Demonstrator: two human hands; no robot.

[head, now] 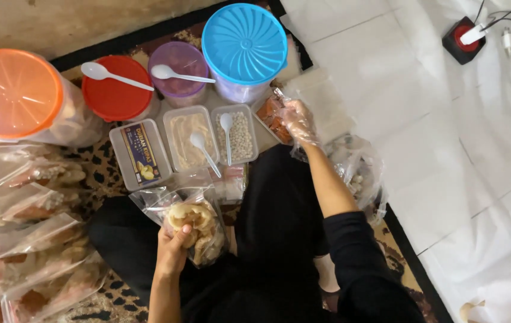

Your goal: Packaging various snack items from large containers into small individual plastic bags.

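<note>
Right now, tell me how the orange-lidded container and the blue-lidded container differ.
The orange-lidded container lies tipped toward the camera at the far left, while the blue-lidded container stands upright at the middle of the back row. The orange lid is smooth with faint ribs; the blue lid has a marked sunburst of ridges. The blue one sits close to the gloved right hand, the orange one far from both hands. Both are round, clear-walled tubs with coloured lids shut.

The left hand grips a clear bag of pale crackers over the lap; the right hand, in a thin plastic glove, reaches into a tray of reddish snack, beside 3 rectangular tubs and 4 lidded round containers
</note>
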